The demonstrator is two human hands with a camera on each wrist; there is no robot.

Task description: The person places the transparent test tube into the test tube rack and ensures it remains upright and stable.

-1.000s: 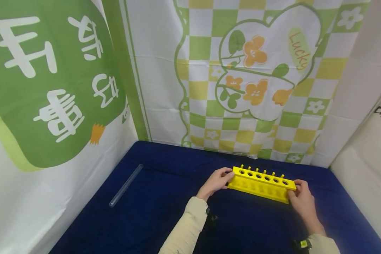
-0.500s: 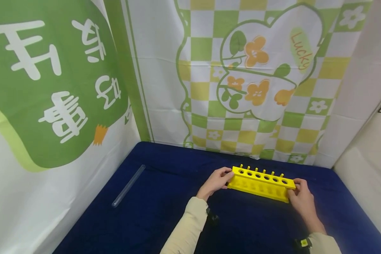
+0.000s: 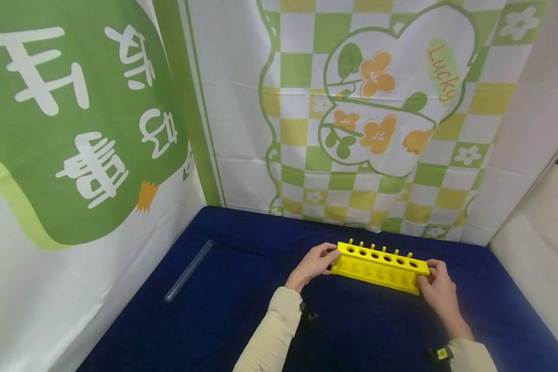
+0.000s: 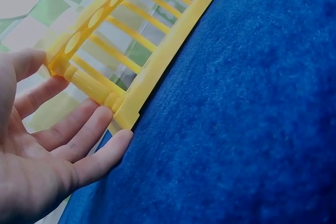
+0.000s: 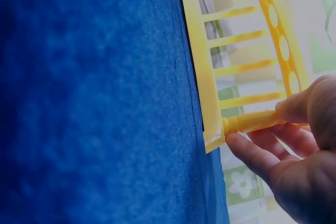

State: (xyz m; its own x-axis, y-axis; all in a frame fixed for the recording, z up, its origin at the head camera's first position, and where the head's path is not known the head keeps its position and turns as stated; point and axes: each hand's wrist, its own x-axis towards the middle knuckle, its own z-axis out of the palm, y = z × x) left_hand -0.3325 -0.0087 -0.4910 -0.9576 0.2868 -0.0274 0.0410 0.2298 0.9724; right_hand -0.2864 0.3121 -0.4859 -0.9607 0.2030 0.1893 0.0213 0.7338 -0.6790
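A yellow plastic test tube rack with a row of round holes and upright pegs stands on the blue cloth. My left hand grips its left end. In the left wrist view the thumb and index finger pinch the top plate's corner, while the lower fingers touch the end post and base. My right hand holds the other end. The right wrist view shows its thumb at the top of the end post, with fingers behind it. A clear test tube lies apart on the cloth, to the left.
Dark blue cloth covers the table. A checkered, flowered curtain hangs behind it. A white and green printed sheet borders the left side, and a pale sheet the right.
Over the last half second the rack and both hands have shifted very slightly left in the head view. Both hands keep their hold on it. The test tube lies as before.
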